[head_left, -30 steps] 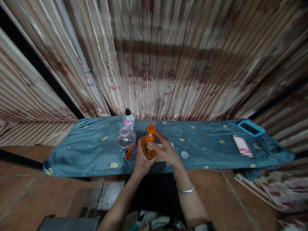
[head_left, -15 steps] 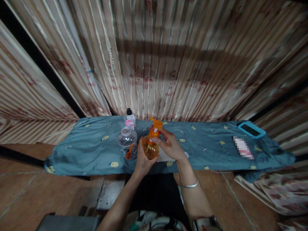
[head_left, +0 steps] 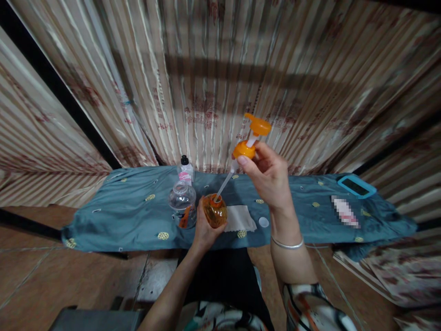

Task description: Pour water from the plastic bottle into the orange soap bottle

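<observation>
1. Blue cloth [head_left: 113, 216] covered the long low table under both hands, reaching well out to either side of them; striped curtain [head_left: 213, 82] hung behind.
2. Right arm was raised, forearm near upright, silver bangle [head_left: 287, 243] at the wrist. Right hand [head_left: 270, 177] was up above the table, fingers clamped on the collar of the orange pump head [head_left: 251, 138].
3. Left arm reached forward and low. Left hand [head_left: 205, 227] was wrapped closed around the near side of the amber bottle [head_left: 214, 211], holding it upright at the table's near edge.
4. Pump head was tilted, nozzle pointing up and away from the right grip. Its pale dip tube [head_left: 225, 181] slanted down-left from that grip, the tip at or just inside the bottle's open neck; which, I could not tell.
5. Clear bottle [head_left: 182, 202] stood just left of the left grip, nearly touching the amber one.
6. Small black-capped bottle [head_left: 185, 170] stood beyond it.
7. White tissue [head_left: 239, 218] lay flat just right of the left grip, below the raised right hand.
8. Small white cap [head_left: 263, 222] lay just right of the tissue.
</observation>
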{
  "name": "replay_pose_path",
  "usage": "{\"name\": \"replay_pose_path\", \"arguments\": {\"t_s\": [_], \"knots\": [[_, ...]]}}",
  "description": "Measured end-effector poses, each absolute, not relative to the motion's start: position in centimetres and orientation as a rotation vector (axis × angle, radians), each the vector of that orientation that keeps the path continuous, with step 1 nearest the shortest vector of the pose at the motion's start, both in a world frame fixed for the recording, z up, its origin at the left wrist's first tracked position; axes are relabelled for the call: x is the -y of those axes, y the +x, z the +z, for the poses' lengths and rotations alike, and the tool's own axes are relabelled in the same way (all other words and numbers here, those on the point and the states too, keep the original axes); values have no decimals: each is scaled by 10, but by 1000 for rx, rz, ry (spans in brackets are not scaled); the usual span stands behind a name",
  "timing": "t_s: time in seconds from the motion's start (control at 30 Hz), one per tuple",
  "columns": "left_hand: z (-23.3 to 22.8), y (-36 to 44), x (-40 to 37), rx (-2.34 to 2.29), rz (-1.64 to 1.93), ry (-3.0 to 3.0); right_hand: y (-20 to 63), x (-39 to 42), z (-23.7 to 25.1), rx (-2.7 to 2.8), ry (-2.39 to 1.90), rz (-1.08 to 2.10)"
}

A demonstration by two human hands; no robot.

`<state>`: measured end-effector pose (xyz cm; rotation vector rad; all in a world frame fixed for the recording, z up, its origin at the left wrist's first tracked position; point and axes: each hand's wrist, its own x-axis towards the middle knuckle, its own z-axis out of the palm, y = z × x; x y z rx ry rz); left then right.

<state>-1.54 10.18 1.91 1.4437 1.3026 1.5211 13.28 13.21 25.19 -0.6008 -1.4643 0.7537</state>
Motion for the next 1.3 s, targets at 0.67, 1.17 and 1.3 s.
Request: {"name": "replay_pose_path", "arguments": {"t_s": [0.67,1.17,1.3], "knots": [[25,-17,-102,-1371,1488,1517,252,-139,269,911,-538,470],[30,-21,-104,-1409,1469,1540,386,-115,128,1121,-2010,259],[34,-22,-102,-1408,1462,1562,354,-130,72,1421,-2428,238]]}}
